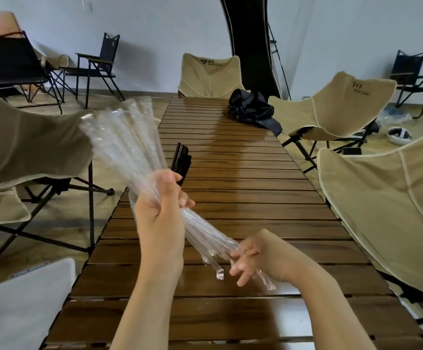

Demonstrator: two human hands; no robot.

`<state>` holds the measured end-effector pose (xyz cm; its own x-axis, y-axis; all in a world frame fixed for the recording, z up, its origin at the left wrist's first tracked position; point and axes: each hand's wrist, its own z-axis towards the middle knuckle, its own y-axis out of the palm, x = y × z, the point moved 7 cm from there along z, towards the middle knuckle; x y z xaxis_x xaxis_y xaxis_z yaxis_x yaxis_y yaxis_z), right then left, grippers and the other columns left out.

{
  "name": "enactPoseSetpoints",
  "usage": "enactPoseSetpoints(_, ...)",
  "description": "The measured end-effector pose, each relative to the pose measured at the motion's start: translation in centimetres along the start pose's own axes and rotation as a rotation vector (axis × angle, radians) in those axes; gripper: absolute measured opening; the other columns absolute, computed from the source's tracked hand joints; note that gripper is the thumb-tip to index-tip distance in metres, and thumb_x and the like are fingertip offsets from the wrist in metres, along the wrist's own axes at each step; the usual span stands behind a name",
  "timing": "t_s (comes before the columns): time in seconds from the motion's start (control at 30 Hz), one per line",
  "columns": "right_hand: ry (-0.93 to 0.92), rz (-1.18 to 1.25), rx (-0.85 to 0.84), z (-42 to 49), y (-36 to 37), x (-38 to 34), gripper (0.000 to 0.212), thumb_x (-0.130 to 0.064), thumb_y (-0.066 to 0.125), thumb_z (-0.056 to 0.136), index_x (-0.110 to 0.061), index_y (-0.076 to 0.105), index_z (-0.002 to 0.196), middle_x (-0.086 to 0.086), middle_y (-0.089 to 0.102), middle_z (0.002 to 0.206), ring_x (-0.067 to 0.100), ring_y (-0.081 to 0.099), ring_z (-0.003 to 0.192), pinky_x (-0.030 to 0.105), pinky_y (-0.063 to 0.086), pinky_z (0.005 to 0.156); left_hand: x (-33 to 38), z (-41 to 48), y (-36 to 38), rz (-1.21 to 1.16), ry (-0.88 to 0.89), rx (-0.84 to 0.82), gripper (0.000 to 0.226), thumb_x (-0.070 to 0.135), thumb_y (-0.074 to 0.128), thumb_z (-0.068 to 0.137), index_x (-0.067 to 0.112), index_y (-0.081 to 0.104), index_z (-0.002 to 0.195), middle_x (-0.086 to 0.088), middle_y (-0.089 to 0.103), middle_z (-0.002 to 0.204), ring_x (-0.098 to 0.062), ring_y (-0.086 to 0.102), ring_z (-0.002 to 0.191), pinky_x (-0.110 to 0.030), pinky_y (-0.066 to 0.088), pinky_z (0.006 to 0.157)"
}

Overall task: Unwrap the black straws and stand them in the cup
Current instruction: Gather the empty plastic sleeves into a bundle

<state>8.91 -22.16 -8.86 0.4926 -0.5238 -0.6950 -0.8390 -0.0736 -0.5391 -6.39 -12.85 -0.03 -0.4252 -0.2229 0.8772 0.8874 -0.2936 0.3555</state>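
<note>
My left hand (162, 218) is closed around the middle of a bundle of clear plastic straw wrappers (127, 140), which fans up and to the left. My right hand (258, 258) touches the bundle's lower ends with fingers spread, pinching at the wrapper tips (219, 272). Behind my left hand, several black straws (181, 160) stick up; the cup that may hold them is hidden by my hand and the wrappers. All of this is above the slatted wooden table (243, 188).
A crumpled black bag (252, 109) lies at the table's far right end. Beige folding chairs (331, 102) stand around the table on the left, the right and the far end. A white surface (26, 304) sits at the lower left.
</note>
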Motion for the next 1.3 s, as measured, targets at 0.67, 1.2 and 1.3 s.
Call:
enactPoseSetpoints(0.67,0.086,0.649,0.663,-1.5,-7.0,5.5,0.043,-0.035,0.043,0.100,-0.010,0.062,0.071,-0.008,0.035,0.038,0.006,0.025,0.030,0.019,0.022,0.032,2.0,-0.2,-3.2,0.027,0.163,0.259,0.026,0.041,0.057,0.092,0.030,0.053,0.069,0.011,0.048,0.056,-0.002,0.046,0.053,-0.015,0.044,0.056)
enactPoseSetpoints(1.2,-0.739,0.582,0.195,-3.2,-4.6,-4.7,0.039,-0.047,0.040,0.097,-0.040,0.050,0.134,-0.001,0.048,0.063,0.004,0.032,0.045,0.016,0.029,0.041,0.2,-0.3,1.3,0.158,0.067,-0.101,0.043,0.044,0.074,0.066,0.026,0.064,0.105,0.009,0.072,0.081,-0.003,0.067,0.079,-0.014,0.051,0.077)
enactPoseSetpoints(1.3,-0.717,0.481,0.145,-3.3,-3.8,-5.2,0.036,-0.047,0.039,0.097,-0.044,0.051,0.131,0.000,0.049,0.062,0.004,0.034,0.046,0.017,0.029,0.042,-0.2,-0.5,1.7,0.131,0.038,-0.155,0.058,0.046,0.076,0.063,0.030,0.061,0.117,0.006,0.074,0.101,-0.004,0.068,0.094,-0.017,0.052,0.083)
